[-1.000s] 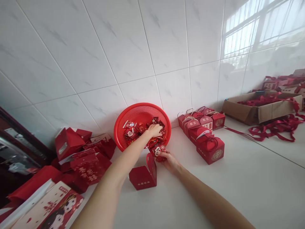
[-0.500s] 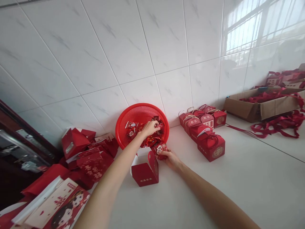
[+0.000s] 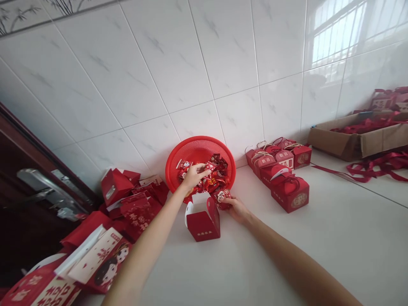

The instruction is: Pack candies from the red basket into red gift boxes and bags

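My left hand (image 3: 194, 176) reaches over the red plastic basket (image 3: 174, 157) and pinches a small red wrapped candy (image 3: 209, 166) between its fingers. More wrapped candies (image 3: 214, 183) lie in the basket below it. Just outside the basket's front rim, my right hand (image 3: 238, 210) holds a red candy packet (image 3: 222, 198) with white print, thumb on top. An open red gift box (image 3: 204, 224) stands upright between my forearms, its white-lined flaps raised; its inside is mostly hidden from me.
Several closed red gift boxes (image 3: 290, 193) with cord handles stand at the right. Behind them is a cardboard box (image 3: 338, 142) of red ribbon, with loose ribbon (image 3: 372, 168) in front. Folded red boxes (image 3: 137, 214) pile up on the left, near a dark door (image 3: 28, 221). A tiled wall (image 3: 153, 76) closes the back.
My left hand has lifted a candy slightly and drawn it back towards me, within the basket. My right hand keeps its packet. The whole view has shifted, with things appearing further right.
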Available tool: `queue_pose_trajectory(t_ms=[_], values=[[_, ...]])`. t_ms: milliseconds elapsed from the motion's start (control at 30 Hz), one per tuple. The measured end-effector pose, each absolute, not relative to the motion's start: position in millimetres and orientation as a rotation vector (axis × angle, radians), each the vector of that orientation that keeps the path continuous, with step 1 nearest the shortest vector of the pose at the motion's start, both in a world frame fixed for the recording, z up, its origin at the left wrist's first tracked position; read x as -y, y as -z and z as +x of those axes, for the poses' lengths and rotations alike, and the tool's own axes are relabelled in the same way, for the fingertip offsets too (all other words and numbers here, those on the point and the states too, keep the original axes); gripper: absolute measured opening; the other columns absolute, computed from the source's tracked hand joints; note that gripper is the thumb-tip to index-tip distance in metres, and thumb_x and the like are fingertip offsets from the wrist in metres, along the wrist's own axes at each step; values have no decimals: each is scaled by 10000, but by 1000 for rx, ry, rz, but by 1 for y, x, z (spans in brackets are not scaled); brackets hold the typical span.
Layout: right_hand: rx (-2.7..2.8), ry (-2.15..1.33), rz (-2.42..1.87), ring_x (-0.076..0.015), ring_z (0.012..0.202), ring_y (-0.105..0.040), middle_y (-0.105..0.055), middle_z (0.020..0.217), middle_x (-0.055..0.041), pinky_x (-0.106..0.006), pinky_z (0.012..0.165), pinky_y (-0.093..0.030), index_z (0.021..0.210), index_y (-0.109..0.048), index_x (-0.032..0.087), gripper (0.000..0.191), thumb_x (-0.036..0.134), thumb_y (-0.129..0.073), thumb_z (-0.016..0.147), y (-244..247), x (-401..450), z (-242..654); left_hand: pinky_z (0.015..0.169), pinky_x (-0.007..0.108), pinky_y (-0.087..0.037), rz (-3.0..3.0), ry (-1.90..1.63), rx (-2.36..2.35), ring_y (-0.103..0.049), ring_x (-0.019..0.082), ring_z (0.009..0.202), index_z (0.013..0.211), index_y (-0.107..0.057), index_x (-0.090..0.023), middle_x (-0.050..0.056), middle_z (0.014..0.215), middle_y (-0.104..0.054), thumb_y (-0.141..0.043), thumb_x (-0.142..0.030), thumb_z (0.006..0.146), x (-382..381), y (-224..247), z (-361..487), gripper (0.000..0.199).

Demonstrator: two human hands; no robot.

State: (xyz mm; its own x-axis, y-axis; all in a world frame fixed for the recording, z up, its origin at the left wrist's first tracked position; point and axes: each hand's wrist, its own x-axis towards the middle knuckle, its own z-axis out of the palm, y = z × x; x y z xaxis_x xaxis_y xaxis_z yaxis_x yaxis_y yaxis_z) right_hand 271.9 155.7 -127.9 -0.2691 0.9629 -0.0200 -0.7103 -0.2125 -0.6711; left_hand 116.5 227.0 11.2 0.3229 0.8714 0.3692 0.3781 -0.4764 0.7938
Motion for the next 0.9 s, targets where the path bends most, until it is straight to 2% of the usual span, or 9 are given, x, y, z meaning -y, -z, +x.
queue_pose_trajectory(t_ms=[67, 233, 500, 633, 733, 900], values=[[666, -1758, -528, -168, 687, -655, -717, 736, -40, -315, 751, -515, 735, -727, 139, 300, 229, -896, 504, 128, -156, 272, 838, 398, -568, 1908, -1133, -1072, -702, 251, 919, 1002, -690, -146, 82, 928, -752, -837, -507, 596, -217, -12, 117, 564], [684, -1763, -522, -166, 688, -651, -717, 738, -42, -313, 745, -509, 742, -731, 137, 291, 234, -895, 522, 124, -153, 274, 728, 330, -581, 1879, -1126, -1018, -688, 185, 790, 1154, -607, -177, 31, 868, -709, -805, -483, 668, -187, -17, 119, 607], [702, -1763, -546, -171, 677, -642, -719, 724, -48, -323, 755, -508, 735, -741, 134, 287, 244, -897, 520, 122, -151, 275, 702, 277, -559, 1821, -1236, -917, -661, 153, 776, 1096, -520, -214, 26, 926, -689, -769, -449, 747, -145, -16, 113, 489], [699, -1759, -560, -178, 695, -643, -713, 721, -42, -322, 744, -499, 713, -727, 142, 272, 247, -886, 520, 124, -152, 275, 641, 240, -521, 1906, -1257, -939, -607, 134, 735, 1019, -594, -204, 11, 881, -654, -728, -455, 791, -132, -13, 103, 364], [693, -1763, -564, -189, 718, -647, -712, 732, -47, -336, 764, -502, 710, -712, 151, 243, 229, -858, 533, 126, -154, 275, 674, 249, -520, 1898, -1289, -980, -584, 125, 710, 964, -651, -191, 1, 826, -633, -697, -460, 817, -125, -11, 96, 310], [687, -1766, -571, -201, 724, -640, -704, 734, -53, -352, 770, -503, 719, -707, 166, 180, 211, -776, 559, 128, -155, 276, 685, 249, -543, 1762, -1388, -1031, -610, 137, 767, 961, -680, -189, 23, 930, -672, -731, -475, 778, -115, -7, 91, 343]])
